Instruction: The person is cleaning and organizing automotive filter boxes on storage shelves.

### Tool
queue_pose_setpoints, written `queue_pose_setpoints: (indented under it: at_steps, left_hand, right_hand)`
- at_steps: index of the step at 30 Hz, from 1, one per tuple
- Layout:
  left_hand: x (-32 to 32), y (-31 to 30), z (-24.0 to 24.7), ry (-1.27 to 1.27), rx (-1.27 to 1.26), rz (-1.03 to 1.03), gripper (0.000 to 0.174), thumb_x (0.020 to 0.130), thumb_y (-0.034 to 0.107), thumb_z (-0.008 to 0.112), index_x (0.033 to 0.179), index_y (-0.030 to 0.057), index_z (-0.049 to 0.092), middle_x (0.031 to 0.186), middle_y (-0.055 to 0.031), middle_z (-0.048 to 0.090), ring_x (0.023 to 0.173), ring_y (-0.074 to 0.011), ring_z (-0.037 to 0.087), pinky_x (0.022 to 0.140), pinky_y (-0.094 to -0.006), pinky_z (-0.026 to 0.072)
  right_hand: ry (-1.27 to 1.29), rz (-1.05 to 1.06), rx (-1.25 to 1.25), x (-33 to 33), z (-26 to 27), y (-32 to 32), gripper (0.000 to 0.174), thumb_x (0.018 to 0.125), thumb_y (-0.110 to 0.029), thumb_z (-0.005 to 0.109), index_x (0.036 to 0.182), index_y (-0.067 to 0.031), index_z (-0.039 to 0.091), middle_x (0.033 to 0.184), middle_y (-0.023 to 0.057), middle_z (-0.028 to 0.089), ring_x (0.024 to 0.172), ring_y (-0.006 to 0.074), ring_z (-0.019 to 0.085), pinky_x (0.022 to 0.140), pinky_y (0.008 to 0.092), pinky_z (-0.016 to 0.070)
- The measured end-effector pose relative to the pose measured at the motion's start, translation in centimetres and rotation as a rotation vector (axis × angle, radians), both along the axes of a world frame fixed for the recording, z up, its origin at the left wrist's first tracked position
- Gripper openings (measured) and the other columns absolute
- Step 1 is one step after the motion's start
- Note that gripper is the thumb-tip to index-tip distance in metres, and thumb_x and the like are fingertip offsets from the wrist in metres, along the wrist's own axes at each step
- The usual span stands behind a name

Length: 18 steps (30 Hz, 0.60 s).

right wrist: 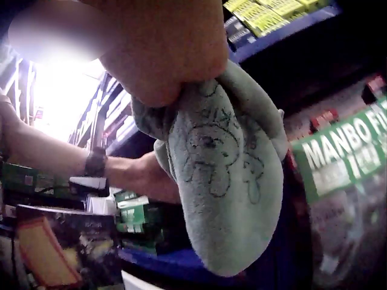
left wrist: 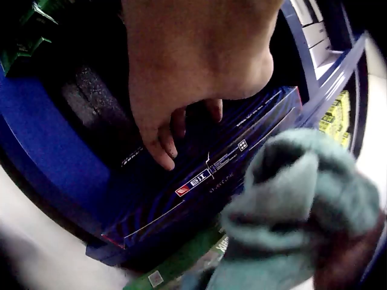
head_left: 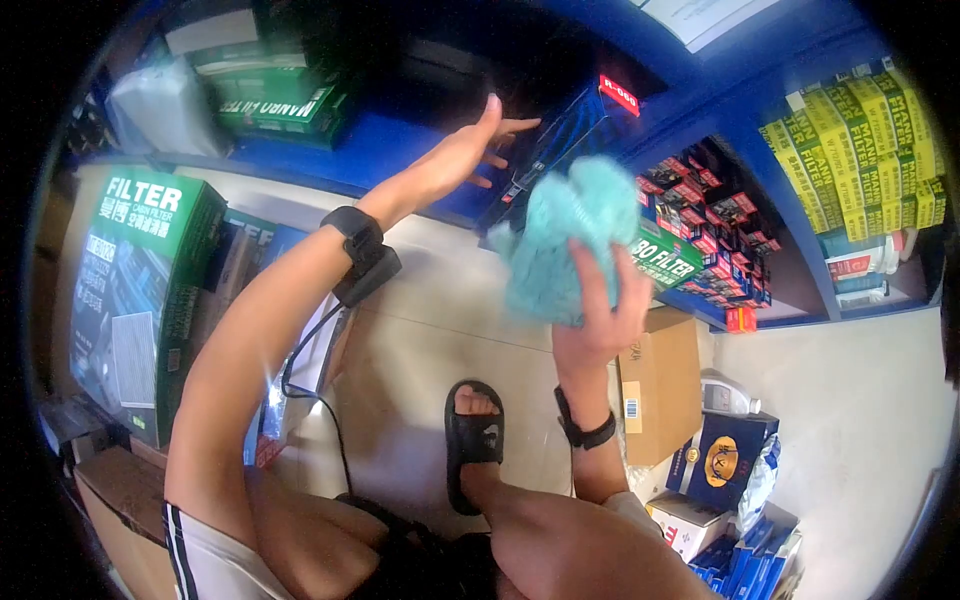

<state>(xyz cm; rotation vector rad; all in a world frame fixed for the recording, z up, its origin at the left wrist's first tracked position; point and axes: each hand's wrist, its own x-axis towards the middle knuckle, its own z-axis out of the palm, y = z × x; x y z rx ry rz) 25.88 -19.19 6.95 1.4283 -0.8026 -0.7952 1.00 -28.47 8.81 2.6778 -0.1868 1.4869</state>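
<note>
The filter box [head_left: 135,310] stands left, the jug [head_left: 728,394] right.

In the head view, the teal cloth [head_left: 535,275] covers part of the right grip [head_left: 605,310], the lower end of the dark blue box [head_left: 592,112] and the first letters on the green filter box [head_left: 668,258]. Whether the left grip [head_left: 475,150] touches the blue box is unclear; the right wrist view hides that grip behind the cloth. Above the blue shelf [head_left: 350,172], the recess is too dark to read. The white sheet [head_left: 705,18] is cut off by the top edge, its print blurred.
</note>
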Motion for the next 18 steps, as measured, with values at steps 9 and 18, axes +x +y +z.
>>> queue_pose_setpoints:
  at_steps: [9, 18]
  left_hand:
    - [0.1, -0.6, 0.7, 0.109, -0.101, 0.056, 0.103, 0.102, 0.085, 0.011, 0.159, 0.0105, 0.053, 0.164, -0.0156, 0.049, 0.152, -0.0327, 0.043, 0.123, -0.0542, 0.0357]
    - [2.0, -0.8, -0.8, 0.02, -0.105, -0.086, 0.1, 0.102, 0.085, 0.012, 0.158, 0.0144, 0.055, 0.164, -0.0075, 0.05, 0.144, -0.0312, 0.052, 0.122, -0.0494, 0.0353]
  right_hand:
    - [0.165, -0.134, -0.152, 7.7, 0.5, -1.7, 0.056, 0.062, 0.0, 0.078, 0.114, -0.0222, 0.077, 0.143, -0.0026, 0.063, 0.114, 0.0368, 0.06, 0.073, 0.0412, 0.061]
    - [0.501, -0.12, -0.053, 5.7, -8.5, -0.8, 0.043, 0.077, -0.007, 0.073, 0.119, -0.0176, 0.075, 0.134, -0.0009, 0.062, 0.115, 0.0355, 0.059, 0.065, 0.0411, 0.0626]
